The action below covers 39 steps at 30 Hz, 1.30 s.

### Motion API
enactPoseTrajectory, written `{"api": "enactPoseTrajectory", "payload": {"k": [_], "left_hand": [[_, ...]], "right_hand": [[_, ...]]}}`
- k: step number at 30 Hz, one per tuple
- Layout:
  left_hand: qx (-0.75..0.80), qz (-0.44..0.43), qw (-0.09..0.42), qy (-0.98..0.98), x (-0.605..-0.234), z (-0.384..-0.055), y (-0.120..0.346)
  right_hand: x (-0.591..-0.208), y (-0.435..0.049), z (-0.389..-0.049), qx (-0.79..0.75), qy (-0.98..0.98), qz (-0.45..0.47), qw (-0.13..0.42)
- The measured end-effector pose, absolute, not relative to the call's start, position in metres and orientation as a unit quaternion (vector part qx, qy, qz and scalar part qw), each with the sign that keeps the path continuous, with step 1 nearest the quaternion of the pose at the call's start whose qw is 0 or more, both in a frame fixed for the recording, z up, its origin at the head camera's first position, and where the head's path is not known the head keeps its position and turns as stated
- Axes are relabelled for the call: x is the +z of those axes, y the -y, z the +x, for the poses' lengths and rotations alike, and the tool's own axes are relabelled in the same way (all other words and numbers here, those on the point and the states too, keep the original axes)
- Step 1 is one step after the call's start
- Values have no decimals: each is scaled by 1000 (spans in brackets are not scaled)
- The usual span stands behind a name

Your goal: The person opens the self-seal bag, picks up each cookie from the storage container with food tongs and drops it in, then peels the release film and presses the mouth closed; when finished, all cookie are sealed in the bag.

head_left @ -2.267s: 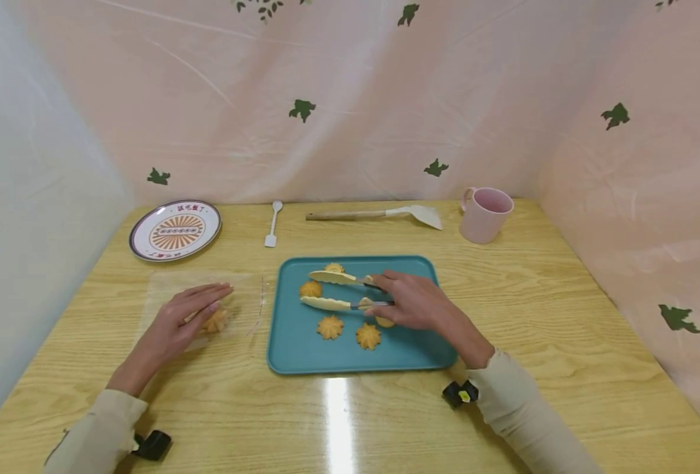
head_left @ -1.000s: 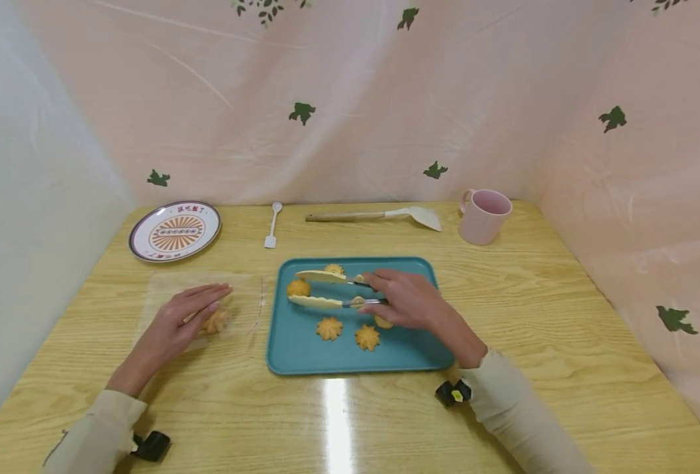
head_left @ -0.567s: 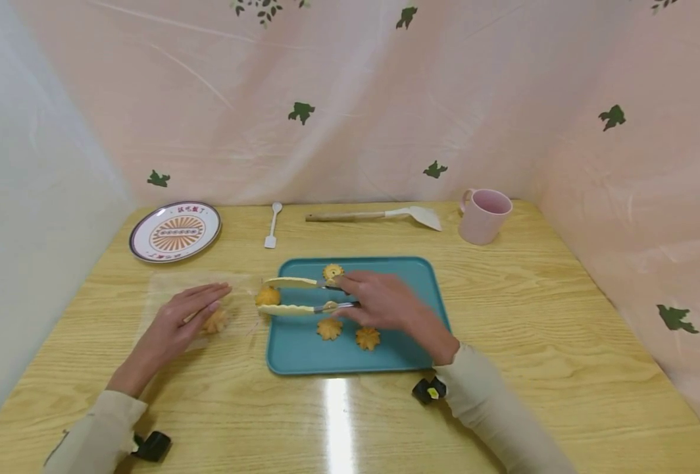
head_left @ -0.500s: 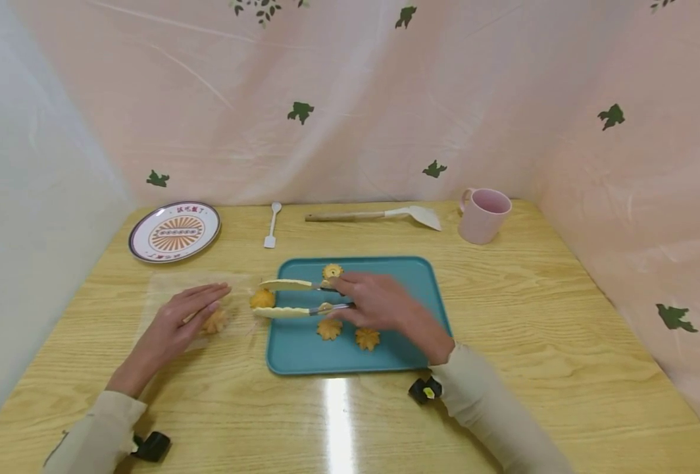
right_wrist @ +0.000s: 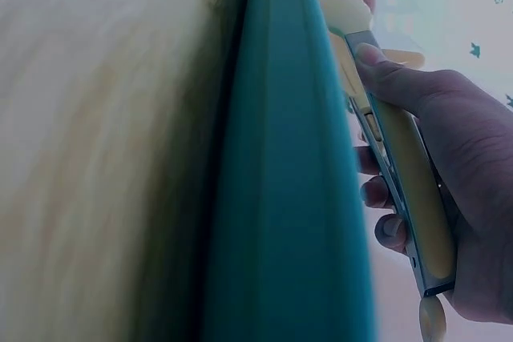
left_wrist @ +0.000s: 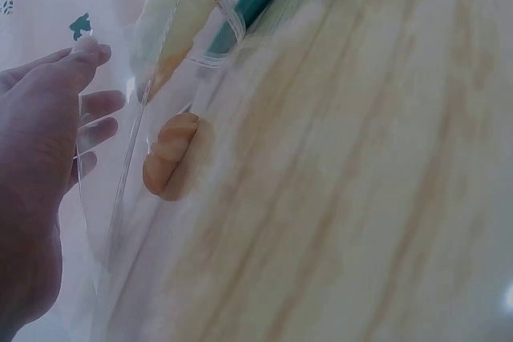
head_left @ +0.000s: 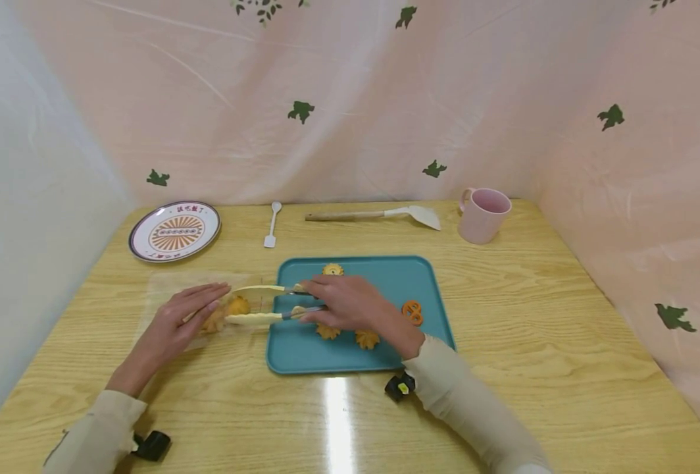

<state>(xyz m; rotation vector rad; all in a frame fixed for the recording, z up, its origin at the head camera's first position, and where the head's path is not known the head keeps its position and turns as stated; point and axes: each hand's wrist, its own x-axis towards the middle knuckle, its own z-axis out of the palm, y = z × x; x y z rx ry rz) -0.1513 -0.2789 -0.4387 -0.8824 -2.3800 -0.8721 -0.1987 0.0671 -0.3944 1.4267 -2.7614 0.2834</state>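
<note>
A teal tray (head_left: 394,280) is set at centre. Left of it, a clear bag (head_left: 163,286) is pinched by the left hand (head_left: 178,322). Far left, a plate (head_left: 175,232) is printed with Chinese characters, not surely legible. Tongs (head_left: 264,318) are gripped by the right hand (head_left: 347,301), their yellowish handle (right_wrist: 415,186) bared only to the right wrist view; at the bag's mouth, a cookie (head_left: 240,304) is held between their tips.

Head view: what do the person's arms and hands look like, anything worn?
Left sleeve and right sleeve: both beige. Left wrist device and right wrist device: black, boxy; the latter bears a yellow mark. Left hand and right hand: bare.
</note>
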Motion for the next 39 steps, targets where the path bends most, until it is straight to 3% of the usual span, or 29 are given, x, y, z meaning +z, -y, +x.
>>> {"api": "enactPoseTrajectory", "payload": {"k": [21, 39], "left_hand": [[-311, -313, 235, 866, -438, -152, 280], [-313, -318, 234, 864, -440, -154, 282]], "right_hand": [[-400, -39, -200, 106, 883, 457, 4], [-397, -78, -199, 154, 902, 402, -43]]}}
